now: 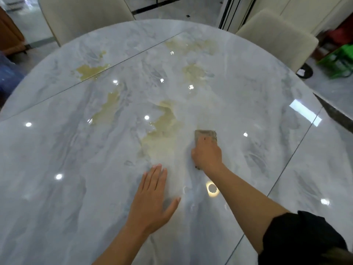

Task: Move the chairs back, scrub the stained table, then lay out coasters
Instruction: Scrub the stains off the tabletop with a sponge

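Right of centre, the right hand curls its fingers round a scrub pad pressed to the bench; the left hand lies flat, fingers straight. Chairs at the frame's top look pulled back. Yellow stains spread across mid-frame, so scrubbing seems barely begun; no coasters are visible.

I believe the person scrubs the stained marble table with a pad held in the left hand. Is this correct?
Not quite. The head view shows the pad gripped in the right hand, not the left. The left hand lies flat and holds nothing on the stained marble table. The rest is correct.
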